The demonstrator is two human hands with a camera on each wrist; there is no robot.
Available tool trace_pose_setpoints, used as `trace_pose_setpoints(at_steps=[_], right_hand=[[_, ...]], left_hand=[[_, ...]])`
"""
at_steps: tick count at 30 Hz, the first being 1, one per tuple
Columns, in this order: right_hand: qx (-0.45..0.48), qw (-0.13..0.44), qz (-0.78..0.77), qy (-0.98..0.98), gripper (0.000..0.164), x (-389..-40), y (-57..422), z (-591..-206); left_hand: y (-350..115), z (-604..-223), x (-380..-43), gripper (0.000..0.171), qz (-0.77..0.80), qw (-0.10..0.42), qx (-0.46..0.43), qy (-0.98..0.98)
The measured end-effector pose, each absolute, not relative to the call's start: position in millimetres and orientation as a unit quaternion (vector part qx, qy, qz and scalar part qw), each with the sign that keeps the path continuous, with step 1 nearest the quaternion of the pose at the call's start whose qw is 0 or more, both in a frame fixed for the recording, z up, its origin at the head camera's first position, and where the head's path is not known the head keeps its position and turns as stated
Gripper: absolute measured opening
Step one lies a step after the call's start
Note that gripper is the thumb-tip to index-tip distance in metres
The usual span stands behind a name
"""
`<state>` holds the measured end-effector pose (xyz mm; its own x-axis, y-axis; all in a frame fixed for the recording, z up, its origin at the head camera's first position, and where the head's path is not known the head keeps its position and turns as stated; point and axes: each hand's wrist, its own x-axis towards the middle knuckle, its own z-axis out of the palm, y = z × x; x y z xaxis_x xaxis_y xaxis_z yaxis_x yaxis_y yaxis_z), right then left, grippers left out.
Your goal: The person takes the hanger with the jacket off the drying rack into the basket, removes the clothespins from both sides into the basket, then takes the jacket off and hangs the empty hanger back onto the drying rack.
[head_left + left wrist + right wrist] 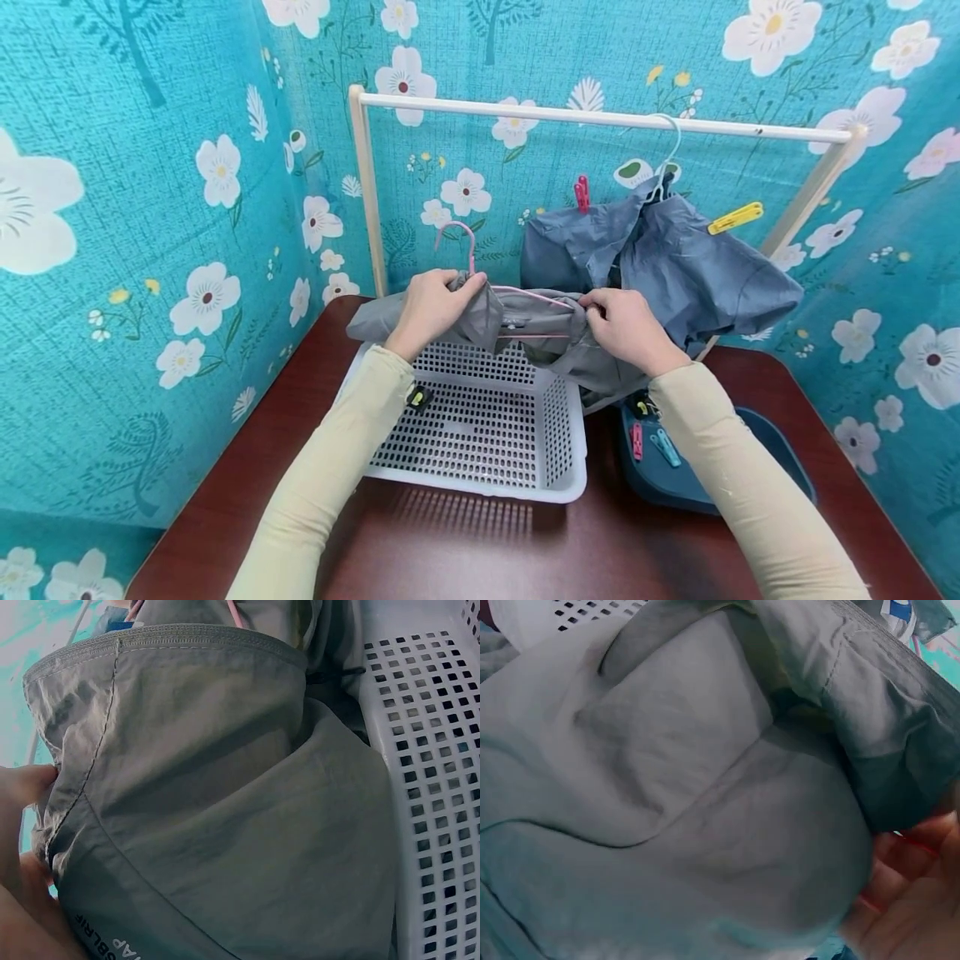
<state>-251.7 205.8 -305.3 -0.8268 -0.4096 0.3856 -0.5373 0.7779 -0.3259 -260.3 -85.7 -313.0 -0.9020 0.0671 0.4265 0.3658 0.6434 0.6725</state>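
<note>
A grey jacket [480, 323] is stretched between both hands above the white basket, with a pink clothes hanger [472, 250] inside it. The hanger's hook stands up beside the left hand, and its bars show through the opening. My left hand [433, 308] pinches the fabric near the hook. On the other side, my right hand [626, 325] grips the jacket's edge near the end of the hanger. A zipper edge and printed letters show on the jacket [210, 765] in the left wrist view. In the right wrist view the fingers [900, 877] are partly behind the cloth.
A white perforated basket [468, 482] stands under the jacket. Behind hangs a blue garment [675, 250] on a light blue hanger [678, 142], with red and yellow clothespins, from a white rail [510, 108]. A dark blue tray [787, 454] with clothespins [665, 448] sits at right.
</note>
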Motion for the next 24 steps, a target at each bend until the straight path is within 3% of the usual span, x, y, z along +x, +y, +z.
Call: trace_pose_setpoints(at_steps=[4, 9, 16, 24], right_hand=[[0.238, 0.124, 0.182, -0.946, 0.025, -248, 201, -304], [0.237, 0.175, 0.126, -0.947, 0.013, -246, 206, -307], [0.198, 0.224, 0.146, -0.943, 0.016, -246, 215, -310], [0.172, 0.213, 0.163, -0.948, 0.015, -250, 217, -315]], left_hand=[[-85, -311, -261, 0.063, -0.401, 0.191, -0.120, -0.888], [-86, -312, -261, 0.062, -0.406, 0.189, -0.114, -0.887], [-91, -313, -263, 0.061, -0.400, 0.197, -0.104, -0.889], [-92, -312, -264, 0.058, -0.393, 0.206, -0.112, -0.889]])
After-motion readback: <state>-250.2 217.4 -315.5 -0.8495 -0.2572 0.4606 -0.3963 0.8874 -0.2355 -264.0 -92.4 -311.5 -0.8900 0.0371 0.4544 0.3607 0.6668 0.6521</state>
